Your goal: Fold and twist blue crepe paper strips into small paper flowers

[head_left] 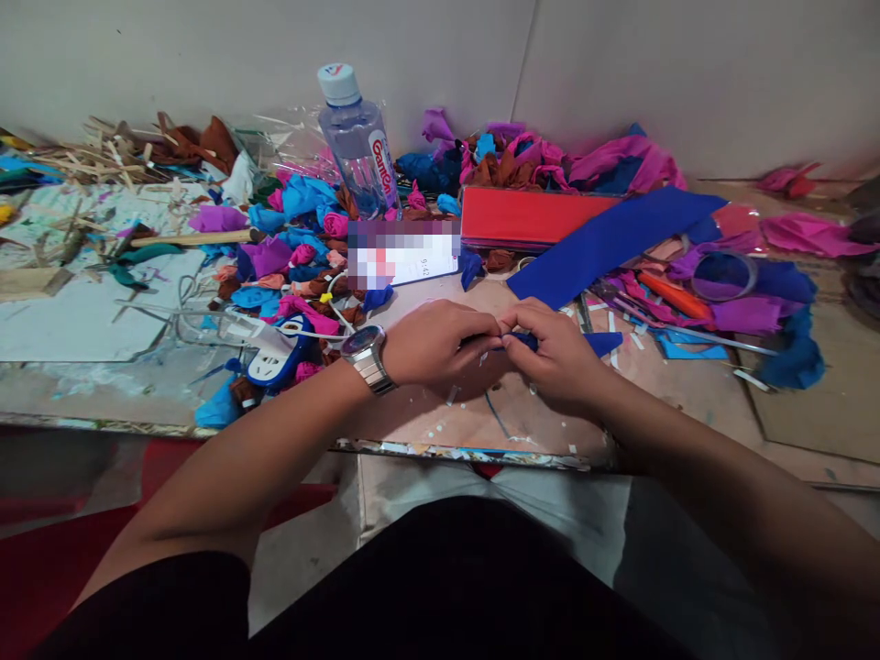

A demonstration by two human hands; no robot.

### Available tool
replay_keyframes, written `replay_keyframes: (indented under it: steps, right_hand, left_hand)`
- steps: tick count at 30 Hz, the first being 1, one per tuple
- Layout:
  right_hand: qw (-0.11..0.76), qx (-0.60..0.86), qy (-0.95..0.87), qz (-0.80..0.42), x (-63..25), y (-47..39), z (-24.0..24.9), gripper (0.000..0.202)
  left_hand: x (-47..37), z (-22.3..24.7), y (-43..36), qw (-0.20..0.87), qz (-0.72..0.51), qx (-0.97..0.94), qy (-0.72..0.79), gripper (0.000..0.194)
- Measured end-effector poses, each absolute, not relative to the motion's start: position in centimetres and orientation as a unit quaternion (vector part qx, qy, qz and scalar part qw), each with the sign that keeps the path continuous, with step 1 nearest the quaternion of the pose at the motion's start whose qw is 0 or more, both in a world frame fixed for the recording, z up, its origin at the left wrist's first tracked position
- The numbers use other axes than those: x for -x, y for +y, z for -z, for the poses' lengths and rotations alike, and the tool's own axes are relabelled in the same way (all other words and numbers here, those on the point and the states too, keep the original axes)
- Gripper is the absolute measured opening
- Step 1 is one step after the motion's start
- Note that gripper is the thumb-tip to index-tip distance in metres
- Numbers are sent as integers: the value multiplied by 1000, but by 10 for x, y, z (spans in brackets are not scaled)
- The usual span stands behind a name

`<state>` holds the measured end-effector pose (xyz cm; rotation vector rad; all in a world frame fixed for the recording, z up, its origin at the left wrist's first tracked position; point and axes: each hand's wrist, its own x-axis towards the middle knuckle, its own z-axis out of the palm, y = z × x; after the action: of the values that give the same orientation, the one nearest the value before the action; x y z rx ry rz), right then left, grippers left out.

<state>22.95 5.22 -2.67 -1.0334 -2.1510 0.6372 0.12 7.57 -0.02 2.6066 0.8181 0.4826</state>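
My left hand (444,344), with a metal-banded watch (368,353) on its wrist, meets my right hand (554,353) above the table's front part. Fingers and thumbs of both hands are closed in a pinch on a narrow piece of blue crepe paper (605,345). One end of this paper sticks out to the right beyond my right hand; its middle is hidden by the fingers. Just behind the hands lies a wide strip of blue crepe paper (611,243), overlapping a flat red pack (529,215). A lit phone (426,257) lies behind my left hand.
A plastic bottle (357,156) stands among crumpled coloured paper pieces (295,197). At left are a white-and-blue power strip (275,353), pliers (134,266) and wood sticks (103,165). On the right sit a tape roll (724,275) and an orange-handled tool (674,298). A wall (440,55) rises behind.
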Motion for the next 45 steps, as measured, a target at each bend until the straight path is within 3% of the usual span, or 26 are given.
replay_keyframes:
  steps: [24, 33, 45]
  right_hand:
    - [389, 403, -807, -185, -235, 54, 29, 5]
    - [352, 392, -821, -221, -236, 53, 28, 9]
    - [390, 347, -839, -150, -236, 55, 33, 8]
  left_hand:
    - [4, -7, 82, 343, -181, -871, 300, 33]
    - [2, -6, 83, 312, -170, -875, 330, 31]
    - [3, -2, 86, 544, -149, -758, 328, 27]
